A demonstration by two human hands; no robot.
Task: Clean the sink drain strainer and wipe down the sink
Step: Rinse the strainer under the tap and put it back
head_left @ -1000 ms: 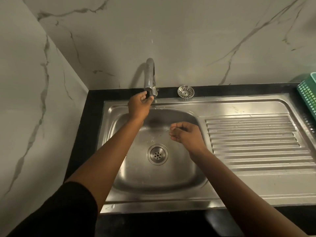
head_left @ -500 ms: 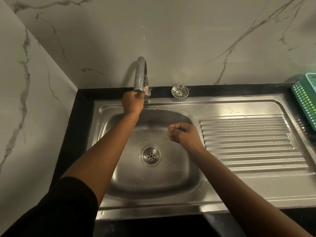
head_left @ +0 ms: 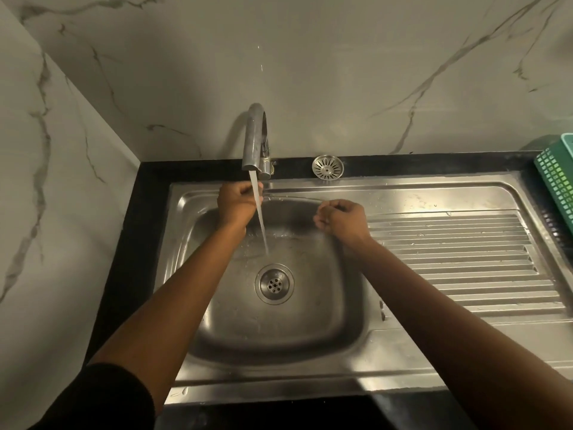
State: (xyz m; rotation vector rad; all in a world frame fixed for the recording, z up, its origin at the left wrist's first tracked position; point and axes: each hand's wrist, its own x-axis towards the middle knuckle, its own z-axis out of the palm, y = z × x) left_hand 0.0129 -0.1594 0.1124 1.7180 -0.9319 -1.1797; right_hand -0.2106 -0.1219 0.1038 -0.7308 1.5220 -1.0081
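Left hand point(head_left: 235, 206) fingers curled, apparently on tap point(head_left: 255, 141) base; water stream point(head_left: 259, 212) beside them. Right hand point(head_left: 342, 220) fingers loosely curled, empty. Strainer point(head_left: 327, 167) on bench beyond right fingers; sink point(head_left: 403, 197) drain point(head_left: 274, 283) below.

Green plastic basket point(head_left: 556, 178) at right edge, prob. on black counter point(head_left: 136, 212); marble-look wall point(head_left: 310, 57).

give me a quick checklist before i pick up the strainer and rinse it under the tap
1. Water running from faucet: ok, a stream falls into the sink basin.
2. Strainer reachable: ok, it sits on the black ledge right of the faucet.
3. Right hand free: cannot tell, loosely curled with fingers tucked.
4. Left hand clear of the tap: not ok, it is at the faucet base.
5. Drain open: ok, holes visible.
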